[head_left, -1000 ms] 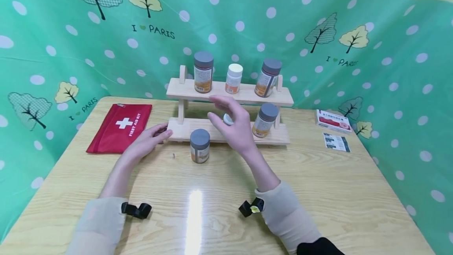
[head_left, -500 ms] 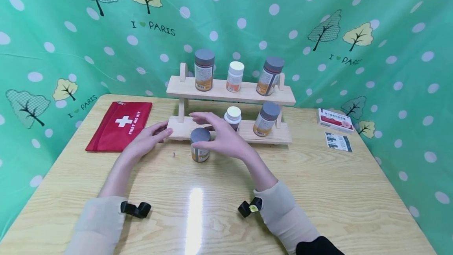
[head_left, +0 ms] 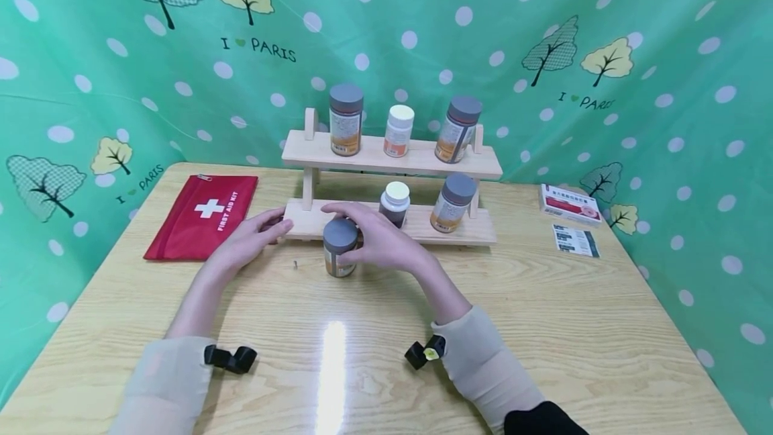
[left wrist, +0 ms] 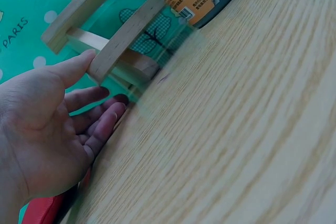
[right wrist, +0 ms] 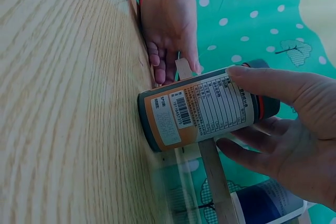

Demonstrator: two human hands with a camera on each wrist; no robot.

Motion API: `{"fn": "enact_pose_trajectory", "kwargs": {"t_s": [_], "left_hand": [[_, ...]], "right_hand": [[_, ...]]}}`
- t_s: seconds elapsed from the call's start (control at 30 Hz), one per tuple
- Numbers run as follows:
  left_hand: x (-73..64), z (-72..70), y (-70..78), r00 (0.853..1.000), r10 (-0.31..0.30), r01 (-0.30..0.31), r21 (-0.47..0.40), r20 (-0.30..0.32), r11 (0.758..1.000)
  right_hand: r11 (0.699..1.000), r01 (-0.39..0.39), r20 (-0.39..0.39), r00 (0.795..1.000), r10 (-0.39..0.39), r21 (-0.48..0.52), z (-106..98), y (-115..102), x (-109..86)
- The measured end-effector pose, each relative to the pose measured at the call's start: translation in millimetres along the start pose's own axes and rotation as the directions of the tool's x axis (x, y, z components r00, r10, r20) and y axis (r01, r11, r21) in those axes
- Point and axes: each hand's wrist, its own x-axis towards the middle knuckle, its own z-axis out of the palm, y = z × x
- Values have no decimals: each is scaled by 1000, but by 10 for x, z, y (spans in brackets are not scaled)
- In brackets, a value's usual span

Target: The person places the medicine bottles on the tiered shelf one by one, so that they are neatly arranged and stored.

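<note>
In the head view my right hand [head_left: 383, 240] holds a grey-capped supplement bottle [head_left: 339, 236], upright on the table before the wooden shelf's front edge. The right wrist view shows the thumb on its printed label near the cap [right wrist: 270, 106] and the fingers around the far side, partly hidden. My left hand [head_left: 250, 240] rests at the left end of the two-tier wooden shelf [head_left: 306, 219]. Its thumb touches the lower board's end [left wrist: 100, 69], and the other fingers are loosely bent below it.
On the lower board stand a white-capped bottle [head_left: 395, 203] and a grey-capped bottle [head_left: 453, 203]. Above are two grey-capped bottles [head_left: 346, 123] and a small white bottle [head_left: 398, 131]. A red first aid pouch [head_left: 205, 217] lies left; a medicine box [head_left: 570, 204] and blister pack [head_left: 575, 240] lie right.
My right hand has moved down and left from in front of the white-capped bottle on the lower board and closed around the grey-capped bottle on the table. The left hand has stayed put.
</note>
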Motion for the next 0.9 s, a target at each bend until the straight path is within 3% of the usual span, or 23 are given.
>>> {"fn": "enact_pose_trajectory", "kwargs": {"t_s": [0.5,0.9], "left_hand": [[1,3,-3,1000,-16,16,3,-1,1000],[-1,1,-4,1000,-11,11,-9,-2,1000]], "right_hand": [[1000,-25,-47,999,25,-10,-12,-10,-12],[991,42,-138,990,-24,129,-123,-39,-49]]}}
